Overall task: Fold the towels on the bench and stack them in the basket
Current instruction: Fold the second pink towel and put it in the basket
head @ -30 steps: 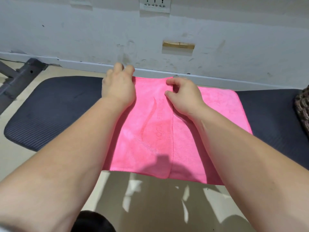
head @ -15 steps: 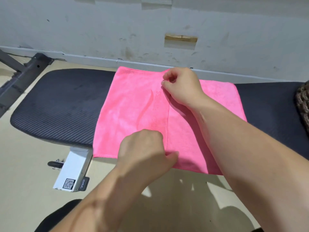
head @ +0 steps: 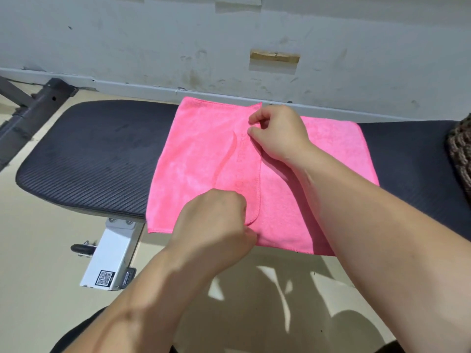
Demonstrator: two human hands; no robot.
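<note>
A pink towel [head: 201, 159] lies across the black padded bench [head: 96, 154], its left part folded over so an edge runs down the middle. My right hand [head: 277, 135] pinches the far end of that folded edge near the wall. My left hand [head: 216, 222] is curled at the near end of the same edge, pinching the towel's corner at the bench's front. A brown woven basket [head: 460, 154] shows only as a sliver at the right border.
A grey-white wall [head: 153, 47] runs close behind the bench. The bench's white support leg with a QR sticker [head: 108, 261] stands below the front edge, and a dark metal frame bar [head: 30, 115] angles off at the left. Beige floor lies below.
My left hand came from the towel's far left corner to the near end of the folded edge and took hold there. My right hand stayed at the far end, pinching.
</note>
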